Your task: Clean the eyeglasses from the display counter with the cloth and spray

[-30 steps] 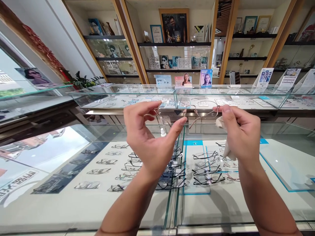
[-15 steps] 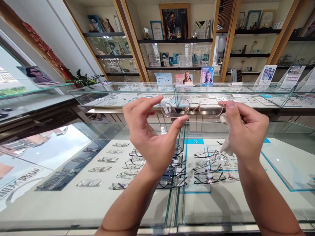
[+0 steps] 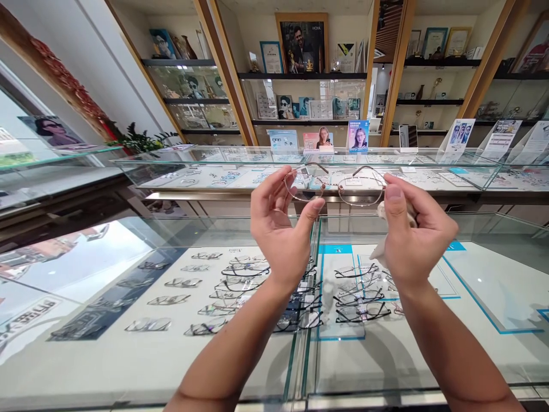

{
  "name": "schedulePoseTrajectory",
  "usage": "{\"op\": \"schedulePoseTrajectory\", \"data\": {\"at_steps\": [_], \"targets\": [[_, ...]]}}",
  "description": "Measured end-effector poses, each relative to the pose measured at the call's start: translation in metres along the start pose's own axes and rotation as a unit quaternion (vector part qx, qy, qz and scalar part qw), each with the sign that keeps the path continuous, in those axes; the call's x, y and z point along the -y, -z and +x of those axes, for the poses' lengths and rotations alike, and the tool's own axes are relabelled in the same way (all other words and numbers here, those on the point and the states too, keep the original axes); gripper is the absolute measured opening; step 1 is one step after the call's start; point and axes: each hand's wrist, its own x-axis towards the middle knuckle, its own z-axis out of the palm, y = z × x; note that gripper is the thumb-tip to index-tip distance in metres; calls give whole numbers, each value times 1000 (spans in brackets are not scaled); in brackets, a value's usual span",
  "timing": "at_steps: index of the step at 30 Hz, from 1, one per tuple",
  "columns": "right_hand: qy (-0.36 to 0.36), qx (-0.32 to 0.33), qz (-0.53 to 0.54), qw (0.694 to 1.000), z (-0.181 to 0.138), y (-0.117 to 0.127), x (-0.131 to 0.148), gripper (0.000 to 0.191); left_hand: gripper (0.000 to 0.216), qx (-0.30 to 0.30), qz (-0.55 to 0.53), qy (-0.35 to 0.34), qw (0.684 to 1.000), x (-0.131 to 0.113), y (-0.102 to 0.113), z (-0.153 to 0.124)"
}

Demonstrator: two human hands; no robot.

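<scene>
A pair of thin-rimmed eyeglasses [image 3: 361, 204] is held up in front of me, over the glass counter. Its temples show above the rims, with dark tips. My left hand [image 3: 281, 223] grips the left lens, index finger at the outer upper rim and thumb at the lower edge. On the other side my right hand [image 3: 414, 229] pinches the outer end of the right rim between thumb and index finger. A pale cleaning cloth [image 3: 379, 252] is tucked in the right palm, mostly hidden by the hand.
Below my hands lies a glass display case [image 3: 240, 366] with several rows of eyeglasses [image 3: 148, 324] inside. Beyond it stands a second glass showcase [image 3: 193, 177] with upright ad cards [image 3: 358, 136]. Shelves [image 3: 300, 75] with pictures line the back wall.
My left hand has moved right, closer to my right hand, which shifted slightly left. The eyeglasses have turned, so the temples now show above the rims. Both hands keep their hold.
</scene>
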Motion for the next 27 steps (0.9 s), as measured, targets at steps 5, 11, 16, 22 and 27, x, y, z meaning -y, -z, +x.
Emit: {"op": "schedulePoseTrajectory", "data": {"at_steps": [5, 11, 16, 22, 27], "targets": [[36, -3, -40, 999, 0, -1, -1, 27, 60, -11, 9, -11, 1000, 3, -1, -1], [-3, -2, -4, 1000, 0, -3, 1, 26, 59, -36, 17, -14, 999, 1, 0, -2], [-13, 12, -2, 1000, 1, -3, -2, 25, 60, -66, 63, -31, 995, -3, 0, -3], [-29, 56, -22, 998, 4, -1, -7, 24, 60, -87, 87, -62, 991, -10, 3, 0], [-27, 58, -40, 997, 4, 2, -6, 27, 57, -80, 72, -89, 990, -13, 4, 3]]}}
